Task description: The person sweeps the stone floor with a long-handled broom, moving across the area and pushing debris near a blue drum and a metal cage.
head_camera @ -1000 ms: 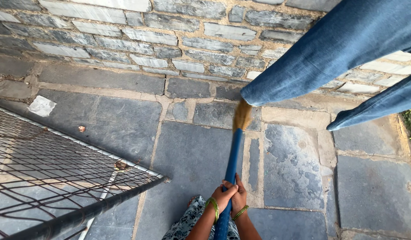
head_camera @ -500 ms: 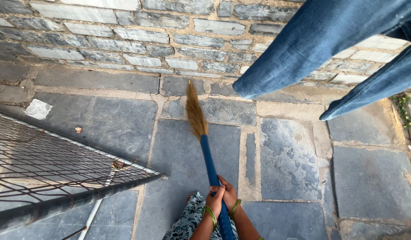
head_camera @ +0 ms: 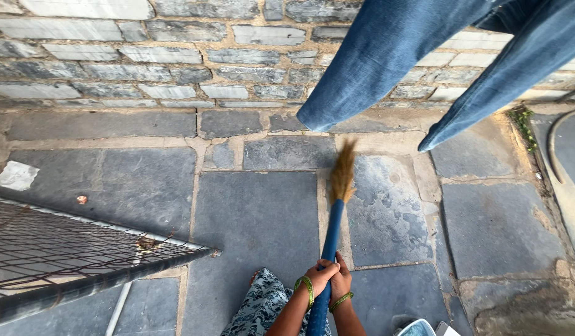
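We note stone-slab floor [head_camera: 256,218] below brick wall [head_camera: 144,56] | jeans [head_camera: 387,56] hang overhead | wire mesh frame [head_camera: 63,249] lower left | broom [head_camera: 332,224], blue handle, bristles on slabs | left hand [head_camera: 318,277], right hand [head_camera: 341,285] fingers clamped on handle.

Broom [head_camera: 335,214] bristles swung right, from the left slab to under the hanging jeans [head_camera: 387,56].

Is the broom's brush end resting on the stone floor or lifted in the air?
Cannot tell: the broom points forward with both hands on its handle, but its bristles are blurred.
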